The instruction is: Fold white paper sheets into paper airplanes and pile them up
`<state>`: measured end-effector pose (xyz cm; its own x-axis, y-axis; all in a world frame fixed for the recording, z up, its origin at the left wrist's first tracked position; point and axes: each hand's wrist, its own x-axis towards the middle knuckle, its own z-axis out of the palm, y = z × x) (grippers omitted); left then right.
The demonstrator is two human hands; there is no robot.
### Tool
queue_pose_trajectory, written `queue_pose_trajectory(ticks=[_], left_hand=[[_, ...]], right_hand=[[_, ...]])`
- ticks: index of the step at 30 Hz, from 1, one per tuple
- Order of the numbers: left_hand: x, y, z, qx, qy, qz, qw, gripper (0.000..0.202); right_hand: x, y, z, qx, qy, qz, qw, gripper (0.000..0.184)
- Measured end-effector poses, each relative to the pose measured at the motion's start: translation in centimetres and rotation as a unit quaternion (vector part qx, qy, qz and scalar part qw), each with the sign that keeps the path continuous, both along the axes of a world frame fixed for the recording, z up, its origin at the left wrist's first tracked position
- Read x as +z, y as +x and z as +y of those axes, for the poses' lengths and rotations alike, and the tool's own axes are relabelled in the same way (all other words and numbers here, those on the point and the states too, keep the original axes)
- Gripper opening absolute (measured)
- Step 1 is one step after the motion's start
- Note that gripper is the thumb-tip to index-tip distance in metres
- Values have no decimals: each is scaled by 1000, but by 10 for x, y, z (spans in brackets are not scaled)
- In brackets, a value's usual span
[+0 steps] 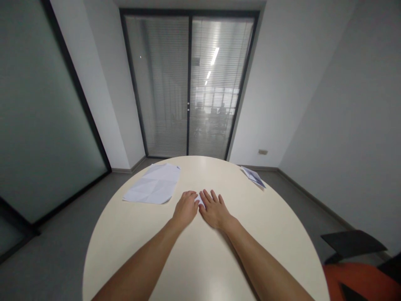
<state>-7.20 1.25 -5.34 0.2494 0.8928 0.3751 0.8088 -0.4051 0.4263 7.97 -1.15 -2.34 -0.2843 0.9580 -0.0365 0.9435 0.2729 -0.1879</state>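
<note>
Between my two hands lies a small white piece of paper (199,200) on the round table, mostly covered by them. My left hand (186,209) is at its left edge, fingers bent and held together, the thumb and fingertips closed on the paper. My right hand (215,210) rests flat with its fingers spread, palm down, and overlaps the paper's right side. How much of the paper lies under the hands is hidden.
A large creased white sheet (153,184) lies at the table's left far edge. A folded printed paper (254,177) sits at the right far edge. The pale round table (200,259) stands before a glass door with blinds (191,83). A red-seated chair (360,280) is at lower right.
</note>
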Motion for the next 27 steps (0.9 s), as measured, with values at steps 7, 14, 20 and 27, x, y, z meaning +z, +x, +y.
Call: queue_pose_trajectory(ticks=[7,14,20,27], left_hand=[[2,0,-2,2,-4,-4,1000,30],[1,0,0,-1,-6,-10,1000,27],[-2,-1,2,-20,-5,-57,998,23],[-1,1,0,-32,-10,-103,994,16]], right_hand=[[3,0,-1,17,-3,-10,1000,63],[1,0,1,10,-26,-3,1000,66],[-2,11,4,22,-7,85,996,69],[-6,21,20,-60,48,260,963,67]])
